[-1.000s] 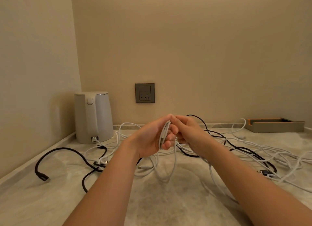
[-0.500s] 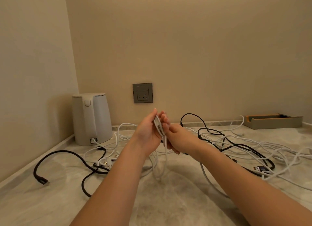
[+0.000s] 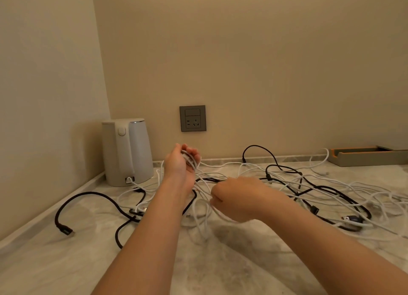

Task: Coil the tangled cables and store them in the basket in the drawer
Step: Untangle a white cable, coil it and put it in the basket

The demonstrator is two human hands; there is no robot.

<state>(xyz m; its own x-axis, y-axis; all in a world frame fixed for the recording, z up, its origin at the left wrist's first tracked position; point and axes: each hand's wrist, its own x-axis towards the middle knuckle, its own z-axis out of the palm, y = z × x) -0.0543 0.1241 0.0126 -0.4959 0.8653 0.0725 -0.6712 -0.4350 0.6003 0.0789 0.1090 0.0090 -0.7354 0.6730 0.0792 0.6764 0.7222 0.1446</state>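
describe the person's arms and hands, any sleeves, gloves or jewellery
The left forearm and right forearm are bare as far as the frame shows, with no sleeve in view. The left hand and right hand wear no gloves, and no watch, bracelet or ring shows. The right hand is motion-blurred, so small details on it cannot be told.

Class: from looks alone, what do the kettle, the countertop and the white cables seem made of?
Kettle: probably matt white plastic, smooth and seamless. Countertop: likely polished marble or imitation, grey veining with soft sheen. White cables: probably rubbery plastic sheath, bending loosely.
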